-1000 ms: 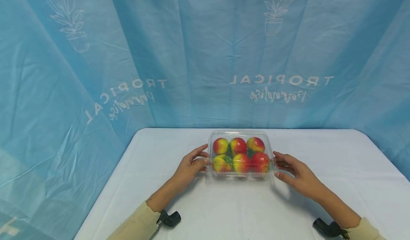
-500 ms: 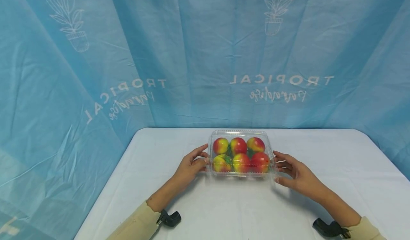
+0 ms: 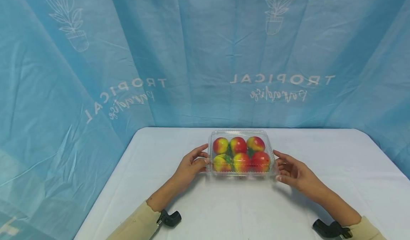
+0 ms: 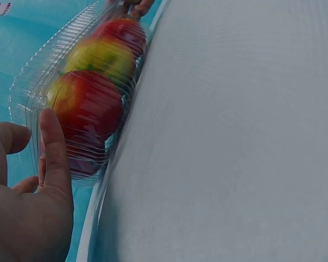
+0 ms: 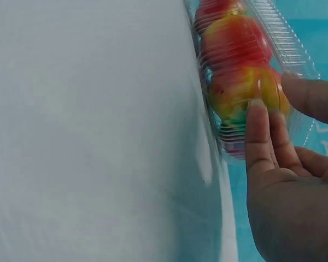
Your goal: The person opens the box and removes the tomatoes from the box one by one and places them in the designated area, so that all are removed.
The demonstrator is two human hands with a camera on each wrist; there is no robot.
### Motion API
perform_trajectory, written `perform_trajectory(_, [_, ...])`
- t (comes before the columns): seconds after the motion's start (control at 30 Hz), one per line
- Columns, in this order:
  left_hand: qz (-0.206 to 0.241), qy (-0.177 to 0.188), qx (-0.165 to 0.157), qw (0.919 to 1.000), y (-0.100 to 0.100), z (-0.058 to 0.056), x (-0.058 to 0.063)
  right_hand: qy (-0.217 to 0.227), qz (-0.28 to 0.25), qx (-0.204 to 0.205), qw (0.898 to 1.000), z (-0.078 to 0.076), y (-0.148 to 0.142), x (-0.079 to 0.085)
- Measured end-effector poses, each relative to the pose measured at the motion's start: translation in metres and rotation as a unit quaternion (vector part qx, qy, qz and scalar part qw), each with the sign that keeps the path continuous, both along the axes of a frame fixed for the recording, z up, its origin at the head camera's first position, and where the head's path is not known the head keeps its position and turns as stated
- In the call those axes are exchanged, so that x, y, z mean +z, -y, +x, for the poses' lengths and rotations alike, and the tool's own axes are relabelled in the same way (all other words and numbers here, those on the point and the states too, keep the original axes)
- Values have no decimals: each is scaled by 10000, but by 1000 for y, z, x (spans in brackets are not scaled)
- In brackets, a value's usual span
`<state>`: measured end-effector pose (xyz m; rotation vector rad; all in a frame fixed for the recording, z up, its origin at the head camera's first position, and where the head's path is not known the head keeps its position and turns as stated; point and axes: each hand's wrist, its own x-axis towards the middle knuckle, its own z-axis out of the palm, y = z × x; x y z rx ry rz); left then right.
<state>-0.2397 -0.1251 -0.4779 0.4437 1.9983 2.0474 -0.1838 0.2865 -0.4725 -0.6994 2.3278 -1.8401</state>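
Observation:
A clear plastic clamshell box (image 3: 237, 173) with several red-and-yellow apples (image 3: 260, 161) inside lies on the white table, its lid down over them. Some green shows between the fruit. At the box's left end, my left hand (image 3: 191, 167) touches the side with its thumb and fingertips spread apart. My right hand (image 3: 298, 173) is at the opposite end, fingers fairly straight and fingertips right at the wall. Both wrist views show the ribbed end walls of the box close up, with fingertips against them. Neither hand's fingers wrap round the box.
White cloth covers the table (image 3: 237, 208), whose far edge lies just behind the box. A blue curtain (image 3: 205, 55) with mirrored white lettering hangs behind and to the left. Black wrist mounts (image 3: 169, 218) sit at the beige sleeves (image 3: 136, 222).
The right thumb has shifted slightly toward the near corner of the box, and its fingers have moved a little. Left hand and box look unmoved.

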Motion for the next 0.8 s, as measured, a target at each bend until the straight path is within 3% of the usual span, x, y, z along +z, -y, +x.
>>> perform_trajectory(0.37, [59, 95, 13, 9999, 1, 0, 0, 500, -1242, 825, 9876, -3, -1, -3])
perform_trajectory(0.8, [226, 166, -20, 9996, 0, 1, 0, 857, -1902, 996, 9729, 0, 4, -2])
